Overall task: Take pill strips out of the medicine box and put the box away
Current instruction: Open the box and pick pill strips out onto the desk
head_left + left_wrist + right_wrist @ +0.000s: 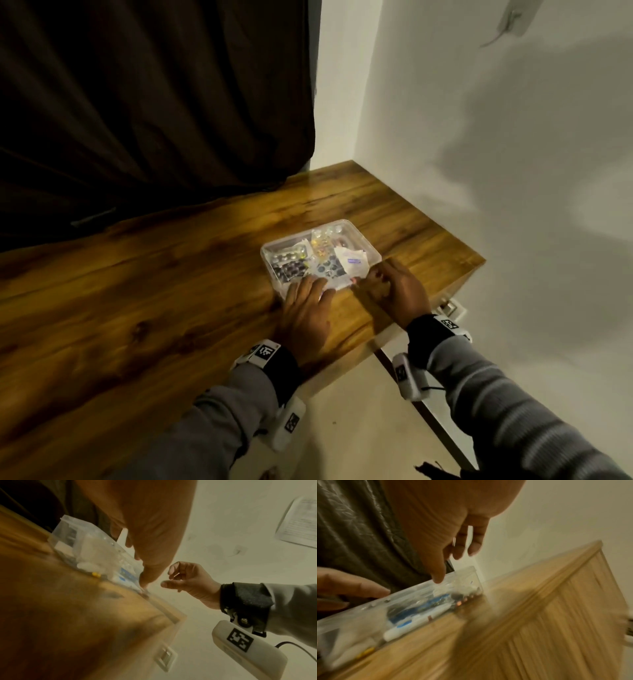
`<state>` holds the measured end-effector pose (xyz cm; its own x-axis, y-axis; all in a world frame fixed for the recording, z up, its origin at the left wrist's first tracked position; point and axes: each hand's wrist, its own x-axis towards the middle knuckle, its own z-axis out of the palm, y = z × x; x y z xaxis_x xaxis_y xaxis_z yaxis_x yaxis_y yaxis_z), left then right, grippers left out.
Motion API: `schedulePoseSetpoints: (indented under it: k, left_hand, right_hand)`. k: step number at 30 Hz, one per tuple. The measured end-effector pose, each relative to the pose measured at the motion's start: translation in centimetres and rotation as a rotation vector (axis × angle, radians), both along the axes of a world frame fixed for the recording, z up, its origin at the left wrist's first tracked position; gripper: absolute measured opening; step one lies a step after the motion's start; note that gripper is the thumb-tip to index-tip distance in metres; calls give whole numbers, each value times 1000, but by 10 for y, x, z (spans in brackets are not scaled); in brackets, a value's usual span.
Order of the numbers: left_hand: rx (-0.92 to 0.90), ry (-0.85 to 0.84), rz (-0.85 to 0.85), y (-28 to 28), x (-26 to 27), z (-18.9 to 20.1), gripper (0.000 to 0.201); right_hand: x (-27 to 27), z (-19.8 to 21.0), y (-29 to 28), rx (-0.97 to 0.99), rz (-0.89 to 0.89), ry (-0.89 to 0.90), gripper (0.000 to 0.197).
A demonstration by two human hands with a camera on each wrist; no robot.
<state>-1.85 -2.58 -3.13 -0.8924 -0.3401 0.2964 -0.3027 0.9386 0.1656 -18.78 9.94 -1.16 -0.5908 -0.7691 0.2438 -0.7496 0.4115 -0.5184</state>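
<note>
1. A wooden table (171, 291) fills a corner of the room, with a white wall (513, 171) on the right and a dark curtain (154, 102) hanging behind it; the table's near right corner gives the person standing room close to the work.
2. Nearest are the grey sleeves (219, 421), each wrist strapped with a camera.
3. The left hand (306, 308) lies over the table with its fingers straight and close together, tips at the near edge of the box. I judge this steadies the box so it does not slide.
4. The right hand (394, 291) is at the box's near right corner, fingers loosely curled. The left wrist view shows the thumb and forefinger near each other with nothing plainly between them; whether they touch the rim I cannot tell.
5. The medicine box (371, 255), a clear plastic tub with no lid in view, sits near the table's right end, close enough that both hands reach it.
6. Inside, the pill strips (291, 269) lie flat in a loose pile, dark ones to the left and clear ones farther back, beside a folded white paper (352, 262). None lies outside the box, so the emptying looks not yet begun.
7. Far up the wall hangs a pale fitting (513, 17), too blurred to name.
</note>
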Motion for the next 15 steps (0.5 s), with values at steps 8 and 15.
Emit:
schedulePoseSetpoints:
  k: [8,15]
  left_hand:
    - [90,-301,17,-99,-22,16,78]
    - [152,-245,32,-173,-21,17,74]
  right_hand:
    - [-35,12,-71,451,100,158,72]
    - [1,2,-121,495,13,278,68]
